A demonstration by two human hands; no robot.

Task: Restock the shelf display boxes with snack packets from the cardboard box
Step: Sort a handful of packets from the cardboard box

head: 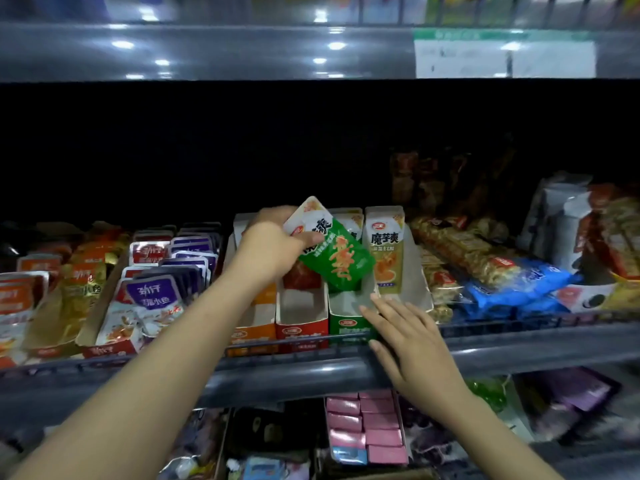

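My left hand (273, 242) grips a stack of green and white snack packets (334, 251), tilted, their lower end inside the green display box (349, 323). My right hand (405, 337) lies with straight fingers on that box's front right corner and the shelf rail. Left of it stand a red display box (301, 327) with a few red packets at its back and an orange display box (252, 332). An olive packet (386, 251) stands upright in the box to the right. The cardboard box is not in view.
Purple and orange fish snack packets (156, 292) fill trays at the left. Biscuit packs and a blue bag (512, 282) lie at the right. A grey shelf rail (311, 372) runs across the front, with pink packs (367, 427) on the shelf below. Another shelf (242, 50) hangs overhead.
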